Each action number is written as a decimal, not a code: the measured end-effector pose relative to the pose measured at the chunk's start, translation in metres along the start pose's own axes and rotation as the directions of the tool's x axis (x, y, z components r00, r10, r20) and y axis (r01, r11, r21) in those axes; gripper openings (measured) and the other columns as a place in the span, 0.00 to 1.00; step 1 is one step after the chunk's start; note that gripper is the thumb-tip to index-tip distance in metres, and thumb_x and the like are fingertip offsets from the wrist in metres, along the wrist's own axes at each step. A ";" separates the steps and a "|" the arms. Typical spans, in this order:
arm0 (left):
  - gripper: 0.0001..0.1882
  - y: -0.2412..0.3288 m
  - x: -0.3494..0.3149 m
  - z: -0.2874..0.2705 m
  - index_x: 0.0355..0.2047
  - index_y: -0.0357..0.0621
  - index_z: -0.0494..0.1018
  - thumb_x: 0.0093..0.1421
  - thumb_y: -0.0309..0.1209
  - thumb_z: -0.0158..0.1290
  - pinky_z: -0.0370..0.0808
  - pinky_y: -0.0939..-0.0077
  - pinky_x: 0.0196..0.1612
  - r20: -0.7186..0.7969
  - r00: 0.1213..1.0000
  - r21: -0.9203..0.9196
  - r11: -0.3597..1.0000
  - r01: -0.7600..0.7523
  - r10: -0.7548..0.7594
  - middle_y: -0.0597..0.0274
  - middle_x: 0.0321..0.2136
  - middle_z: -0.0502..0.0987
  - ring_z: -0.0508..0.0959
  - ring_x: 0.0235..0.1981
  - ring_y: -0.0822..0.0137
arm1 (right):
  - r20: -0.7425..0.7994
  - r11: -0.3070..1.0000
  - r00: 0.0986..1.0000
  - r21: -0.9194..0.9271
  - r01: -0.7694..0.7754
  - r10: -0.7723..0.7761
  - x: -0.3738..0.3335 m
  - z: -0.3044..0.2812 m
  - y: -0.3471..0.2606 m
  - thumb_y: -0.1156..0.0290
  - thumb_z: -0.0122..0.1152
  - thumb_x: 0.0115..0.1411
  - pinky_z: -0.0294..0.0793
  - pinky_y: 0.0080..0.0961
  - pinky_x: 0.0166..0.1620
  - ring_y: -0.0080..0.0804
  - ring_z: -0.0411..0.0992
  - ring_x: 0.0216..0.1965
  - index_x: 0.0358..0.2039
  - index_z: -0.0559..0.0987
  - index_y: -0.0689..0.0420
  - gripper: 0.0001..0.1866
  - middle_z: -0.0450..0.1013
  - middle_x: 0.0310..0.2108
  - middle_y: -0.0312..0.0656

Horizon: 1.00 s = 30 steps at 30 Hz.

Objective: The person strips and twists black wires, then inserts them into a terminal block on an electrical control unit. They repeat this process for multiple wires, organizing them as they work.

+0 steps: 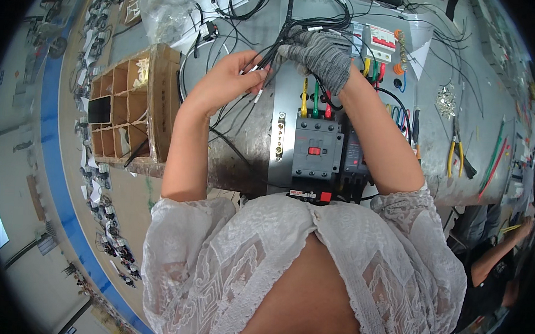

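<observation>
The left hand (220,83) has its grip pinched narrow on the loose ends of the black wires (286,27), with white sleeves (258,96) on some of them. Just beside it, the right hand (316,54), in a grey knit glove, has its grip closed round the bundle; I can't tell how all its fingers lie. The wires come from the far side of the bench (237,174) toward its middle. A metal plate (284,177) reaches the near edge, with a grey contactor (305,136) close to that edge and a white breaker (381,43) farther back. A compartmented cardboard box (165,101) stands by the left edge. Toward the right edge lie small metal pieces (446,101) and yellow-handled pliers (452,157). Past the near right corner is a co-worker (491,260) in dark clothes.
</observation>
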<state>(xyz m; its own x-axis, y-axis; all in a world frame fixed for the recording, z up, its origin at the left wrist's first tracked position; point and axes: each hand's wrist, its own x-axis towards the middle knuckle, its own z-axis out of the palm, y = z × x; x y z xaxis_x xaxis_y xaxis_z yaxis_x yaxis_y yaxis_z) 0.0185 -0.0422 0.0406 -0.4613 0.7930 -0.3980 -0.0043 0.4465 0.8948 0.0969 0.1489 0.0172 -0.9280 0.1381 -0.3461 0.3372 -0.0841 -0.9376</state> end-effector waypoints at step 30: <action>0.10 -0.006 0.022 0.041 0.43 0.39 0.64 0.61 0.27 0.46 0.71 0.64 0.35 -0.401 0.826 0.463 0.866 -0.189 0.395 0.47 0.31 0.75 0.76 0.32 0.52 | 0.098 0.995 0.995 0.099 -0.026 0.016 0.004 -0.015 0.007 0.65 0.55 0.59 0.57 0.17 0.15 0.18 0.59 0.12 0.28 0.77 0.56 0.09 0.68 0.17 0.33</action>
<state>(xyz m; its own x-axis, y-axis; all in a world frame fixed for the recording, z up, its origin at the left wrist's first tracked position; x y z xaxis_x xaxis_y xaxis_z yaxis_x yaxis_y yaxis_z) 0.0452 -0.0102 0.0185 -0.7390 0.6653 0.1059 0.4942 0.4285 0.7564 0.0977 0.1640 0.0086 -0.9333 0.0397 -0.3568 0.3440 -0.1853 -0.9205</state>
